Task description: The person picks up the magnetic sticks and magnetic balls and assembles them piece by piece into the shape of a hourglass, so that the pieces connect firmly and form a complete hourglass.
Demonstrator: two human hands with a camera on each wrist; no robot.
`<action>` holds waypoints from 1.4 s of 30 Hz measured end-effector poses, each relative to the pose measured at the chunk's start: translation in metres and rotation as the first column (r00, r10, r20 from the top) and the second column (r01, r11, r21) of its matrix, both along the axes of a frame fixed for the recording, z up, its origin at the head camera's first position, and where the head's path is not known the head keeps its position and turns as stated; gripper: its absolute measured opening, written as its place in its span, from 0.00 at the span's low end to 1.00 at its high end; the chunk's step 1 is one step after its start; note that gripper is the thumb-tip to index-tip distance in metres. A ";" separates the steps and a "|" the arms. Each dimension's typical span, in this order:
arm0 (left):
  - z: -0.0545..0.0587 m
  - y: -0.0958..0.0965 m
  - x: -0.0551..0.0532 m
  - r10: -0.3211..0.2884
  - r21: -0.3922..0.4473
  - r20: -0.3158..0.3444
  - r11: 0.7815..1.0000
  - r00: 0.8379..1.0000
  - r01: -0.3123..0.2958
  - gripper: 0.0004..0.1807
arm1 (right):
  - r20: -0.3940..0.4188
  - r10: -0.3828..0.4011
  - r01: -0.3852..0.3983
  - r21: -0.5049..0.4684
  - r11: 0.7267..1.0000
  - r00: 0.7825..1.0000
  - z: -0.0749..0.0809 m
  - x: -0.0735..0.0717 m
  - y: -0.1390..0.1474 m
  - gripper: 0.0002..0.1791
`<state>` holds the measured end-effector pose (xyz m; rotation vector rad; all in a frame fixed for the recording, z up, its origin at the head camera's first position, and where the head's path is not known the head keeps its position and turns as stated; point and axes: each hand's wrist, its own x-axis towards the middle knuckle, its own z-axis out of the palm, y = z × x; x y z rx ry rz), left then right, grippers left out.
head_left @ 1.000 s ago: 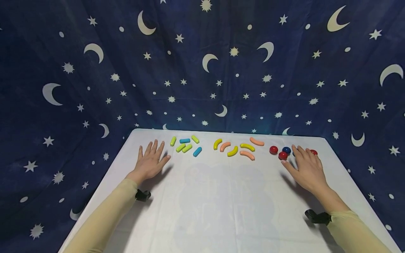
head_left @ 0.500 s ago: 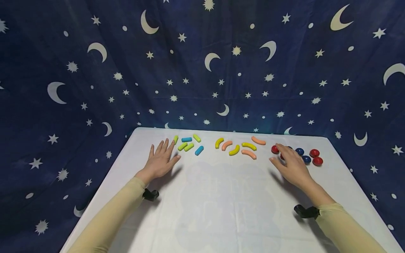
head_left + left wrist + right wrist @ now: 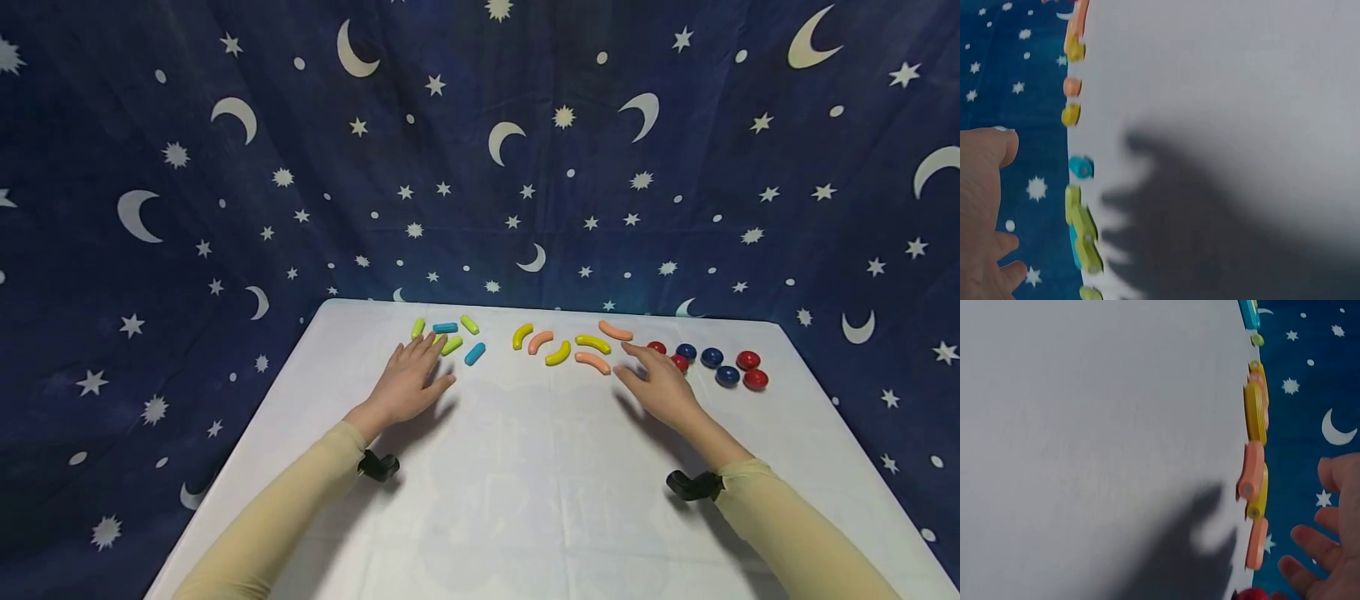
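Observation:
In the head view, my left hand (image 3: 405, 385) hovers with fingers spread at the near-left side of some short green rods (image 3: 451, 346) and blue rods (image 3: 475, 354), partly covering one green rod. My right hand (image 3: 660, 390), its fingers extended, is above the table between the curved pieces and the round ones, holding nothing. Nearest its fingertips lies a curved orange piece (image 3: 593, 362); yellow banana-shaped pieces (image 3: 558, 353) lie among the orange ones. Red round pieces (image 3: 755, 380) and dark blue round pieces (image 3: 727, 377) sit right of that hand, which partly hides the leftmost red ones.
A white cloth-covered table (image 3: 517, 492) carries everything, with the pieces in three groups along its far edge. Behind and at both sides hangs a dark blue curtain (image 3: 450, 150) printed with moons and stars. Black wrist cameras (image 3: 379, 466) are strapped at both sleeves.
My right hand has moved left, away from over the round pieces, uncovering most of them. My left hand has shifted right, closer to the rods. The pieces appear unmoved.

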<state>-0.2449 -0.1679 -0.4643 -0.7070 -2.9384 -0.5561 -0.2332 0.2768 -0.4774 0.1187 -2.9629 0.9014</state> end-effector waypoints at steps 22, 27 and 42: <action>-0.017 0.067 0.031 -0.191 0.187 0.170 0.969 0.967 0.159 0.29 | 0.032 -0.206 0.203 0.076 0.976 0.978 -0.022 -0.025 -0.034 0.30; -0.018 0.076 0.031 -0.203 0.201 0.180 0.966 0.963 0.166 0.27 | 0.023 -0.244 0.241 0.084 0.967 0.970 -0.027 -0.028 -0.033 0.27; -0.016 0.097 0.027 -0.159 0.192 0.111 0.972 0.981 0.136 0.21 | 0.009 -0.255 0.254 0.062 0.965 0.967 -0.028 -0.023 -0.037 0.19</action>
